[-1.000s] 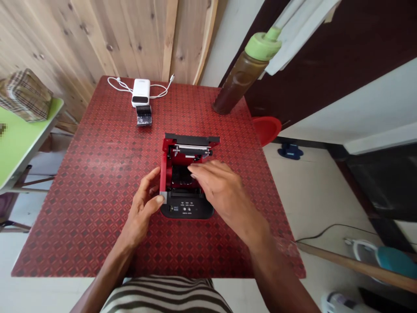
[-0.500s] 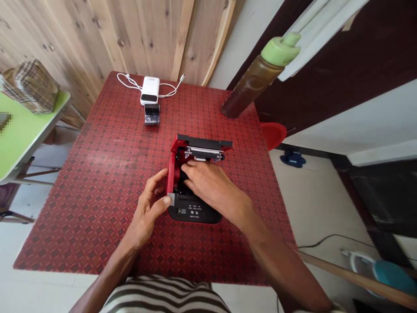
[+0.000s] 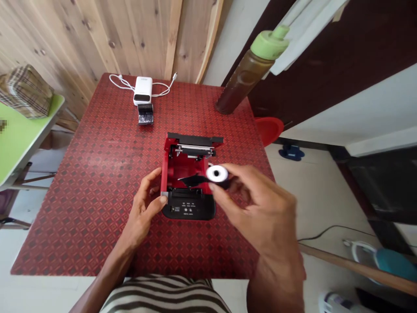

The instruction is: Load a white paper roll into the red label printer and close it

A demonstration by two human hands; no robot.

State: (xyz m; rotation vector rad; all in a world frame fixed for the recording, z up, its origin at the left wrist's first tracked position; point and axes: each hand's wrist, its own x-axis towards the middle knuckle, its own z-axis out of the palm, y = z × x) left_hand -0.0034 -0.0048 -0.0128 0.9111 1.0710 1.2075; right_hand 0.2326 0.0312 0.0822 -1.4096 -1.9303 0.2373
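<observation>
One blurred roll (image 3: 212, 177) with a white end face hangs over the printer's (image 3: 189, 211) right edge, pinched between the right hand's (image 3: 267, 204) thumb and fingers, its dark loose tail (image 3: 193, 180) reaching left above the printer's bay (image 3: 185, 164). The step in hand looks like handling the roll outside the bay, with the printer's lid (image 3: 195, 140) standing open; the next move probably calls for a secure pinch and a tail kept off the printer's edges. At the printer's left side rests the left hand (image 3: 143, 208) — whether it clamps or merely steadies, I cannot tell. Some right-hand fingers are hidden — and the printer's panel markings are too small to read.
</observation>
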